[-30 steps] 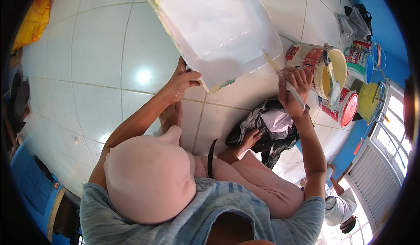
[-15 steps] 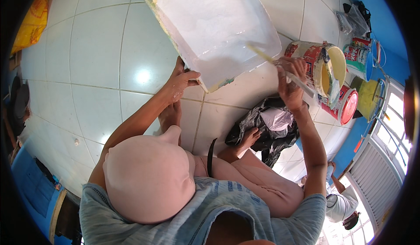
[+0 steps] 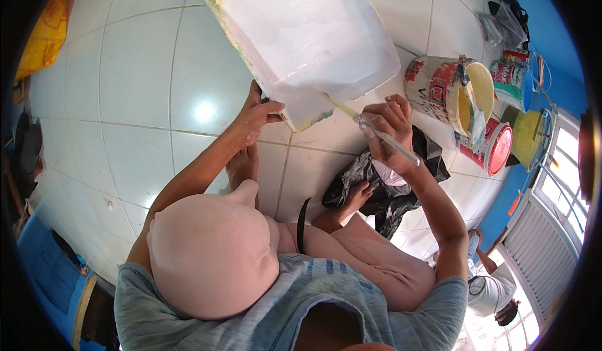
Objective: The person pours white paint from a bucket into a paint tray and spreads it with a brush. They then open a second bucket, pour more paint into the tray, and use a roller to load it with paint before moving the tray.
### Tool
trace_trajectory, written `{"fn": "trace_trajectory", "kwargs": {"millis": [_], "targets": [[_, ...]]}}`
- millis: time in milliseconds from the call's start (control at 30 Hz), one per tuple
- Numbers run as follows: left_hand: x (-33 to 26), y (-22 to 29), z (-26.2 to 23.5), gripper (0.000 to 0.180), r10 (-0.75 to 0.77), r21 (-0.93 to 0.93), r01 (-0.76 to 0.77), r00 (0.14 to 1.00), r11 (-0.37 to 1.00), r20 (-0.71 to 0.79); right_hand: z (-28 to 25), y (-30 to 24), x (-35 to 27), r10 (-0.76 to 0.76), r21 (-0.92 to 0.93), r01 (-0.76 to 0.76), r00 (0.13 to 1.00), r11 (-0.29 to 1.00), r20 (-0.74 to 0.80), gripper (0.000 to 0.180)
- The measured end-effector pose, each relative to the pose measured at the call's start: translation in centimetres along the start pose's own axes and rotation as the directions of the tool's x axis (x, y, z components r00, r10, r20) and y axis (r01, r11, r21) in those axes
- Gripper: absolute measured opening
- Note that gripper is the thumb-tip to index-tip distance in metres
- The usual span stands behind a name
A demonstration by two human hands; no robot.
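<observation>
Gripping a slim tool (image 3: 342,106), right fingers (image 3: 380,115) curl (partway).

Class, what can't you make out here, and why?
In the head view:
White tray: far edge cut off by the picture's top.
Left hand: some fingertips hidden behind the tray.
Pale bundle in the black bag: partly covered by the right hand.
Yellow bag: cut off by dark lens rim.

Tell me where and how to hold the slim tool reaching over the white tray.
Best take the slim tool by its pale handle, coming from the person's right, where the right hand holds it. It slants: the yellowish end reaches over the tray, while the handle runs back toward the person, outside the rim. So thin a shaft probably suits a finger grip.
</observation>
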State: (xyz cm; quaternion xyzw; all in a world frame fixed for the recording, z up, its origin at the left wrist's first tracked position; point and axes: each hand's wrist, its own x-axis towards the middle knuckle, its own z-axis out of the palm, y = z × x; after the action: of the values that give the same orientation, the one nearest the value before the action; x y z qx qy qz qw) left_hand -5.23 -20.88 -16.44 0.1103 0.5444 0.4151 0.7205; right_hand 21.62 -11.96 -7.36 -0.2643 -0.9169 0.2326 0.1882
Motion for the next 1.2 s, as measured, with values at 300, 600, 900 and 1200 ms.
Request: {"fn": "trace_trajectory", "kwargs": {"millis": [300, 600, 900, 1200], "targets": [[0.0, 0.3, 0.1, 0.085, -0.010, 0.024, 0.010, 1.000, 1.000, 0.009, -2.6, 4.6, -0.1, 0.109, -0.329, -0.155, 0.982, 0.931, -0.155, 0.013], [0.1, 0.2, -0.3, 0.087, -0.004, 0.015, 0.004, 1.000, 1.000, 0.002, 0.0, -0.8, -0.6, -0.004, -0.071, 0.006, 1.000, 0.997, 0.026, 0.023], [-0.3, 0.6, 0.1, 0.086, -0.045, 0.041, 0.046, 0.999, 0.998, -0.023, -1.6, 3.7, 0.4, 0.082, -0.227, -0.109, 0.988, 0.968, -0.129, 0.021], [0.0, 0.3, -0.2, 0.084, -0.032, 0.051, 0.034, 0.999, 0.998, -0.021, -0.6, 0.1, -1.5, 0.030, -0.180, -0.030, 1.000, 0.983, -0.005, 0.024]]}}
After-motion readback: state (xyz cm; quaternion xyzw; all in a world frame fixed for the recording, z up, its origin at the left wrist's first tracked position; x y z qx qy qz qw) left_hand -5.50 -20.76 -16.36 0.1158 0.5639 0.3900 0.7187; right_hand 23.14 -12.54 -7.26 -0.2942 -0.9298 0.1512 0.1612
